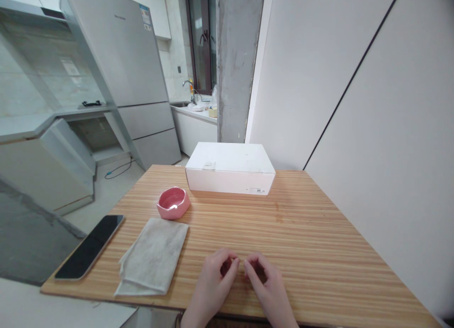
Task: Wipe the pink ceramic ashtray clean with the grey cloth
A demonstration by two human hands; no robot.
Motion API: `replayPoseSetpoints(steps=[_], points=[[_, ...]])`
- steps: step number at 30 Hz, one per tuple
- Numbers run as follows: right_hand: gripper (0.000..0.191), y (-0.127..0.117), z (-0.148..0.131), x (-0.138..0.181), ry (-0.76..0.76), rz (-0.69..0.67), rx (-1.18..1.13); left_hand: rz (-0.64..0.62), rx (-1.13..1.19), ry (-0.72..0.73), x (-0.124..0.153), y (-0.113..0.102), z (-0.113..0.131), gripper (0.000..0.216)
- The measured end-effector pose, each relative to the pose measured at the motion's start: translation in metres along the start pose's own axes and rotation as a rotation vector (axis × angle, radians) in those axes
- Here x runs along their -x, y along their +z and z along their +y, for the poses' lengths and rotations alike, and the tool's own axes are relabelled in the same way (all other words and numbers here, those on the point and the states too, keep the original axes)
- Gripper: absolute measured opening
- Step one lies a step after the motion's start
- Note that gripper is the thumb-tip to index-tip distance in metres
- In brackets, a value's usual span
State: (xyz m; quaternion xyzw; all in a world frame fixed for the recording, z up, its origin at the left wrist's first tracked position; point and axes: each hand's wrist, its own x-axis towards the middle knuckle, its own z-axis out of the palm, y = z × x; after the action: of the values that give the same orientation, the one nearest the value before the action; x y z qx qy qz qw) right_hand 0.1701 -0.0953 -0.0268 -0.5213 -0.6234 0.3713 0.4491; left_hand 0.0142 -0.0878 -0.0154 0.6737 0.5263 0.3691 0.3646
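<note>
My left hand [217,281] is over the front of the wooden table [319,252], its thumb and fingertips pinched together. Close beside it on the right, my right hand [266,281] makes a similar pinch, with a small gap between the two sets of fingertips. Whatever the fingertips may hold is too small or too hidden to make out. Left of my hands lies a folded grey cloth [154,257]. Just behind the cloth stands a glossy pink bowl [173,203] with an angular rim.
A white closed box [230,169] sits at the table's far edge. A phone [90,250] with a dark screen lies along the left edge. A white wall [372,153] borders the right side. Beyond the table are a fridge [120,53] and a sink counter [196,122].
</note>
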Motion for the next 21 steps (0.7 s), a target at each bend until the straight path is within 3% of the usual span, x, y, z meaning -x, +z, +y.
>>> replayPoseSetpoints(steps=[10, 13, 15, 17, 21], points=[[0.030, 0.000, -0.004, -0.001, 0.005, 0.013, -0.009, 0.010, 0.012, 0.014, 0.000, 0.003, 0.000, 0.025], [0.032, 0.001, -0.001, -0.001, 0.022, 0.009, -0.005, 0.073, 0.068, 0.031, 0.004, 0.000, 0.001, 0.024], [0.033, 0.001, 0.001, -0.001, 0.034, 0.005, 0.001, 0.178, 0.111, 0.054, 0.005, -0.016, 0.003, 0.022], [0.034, 0.001, 0.003, -0.001, 0.037, -0.004, 0.007, 0.308, 0.076, 0.081, -0.001, -0.046, 0.004, 0.019], [0.035, 0.000, 0.004, -0.001, 0.034, -0.008, 0.002, 0.593, -0.213, 0.132, -0.038, -0.122, -0.014, 0.047]])
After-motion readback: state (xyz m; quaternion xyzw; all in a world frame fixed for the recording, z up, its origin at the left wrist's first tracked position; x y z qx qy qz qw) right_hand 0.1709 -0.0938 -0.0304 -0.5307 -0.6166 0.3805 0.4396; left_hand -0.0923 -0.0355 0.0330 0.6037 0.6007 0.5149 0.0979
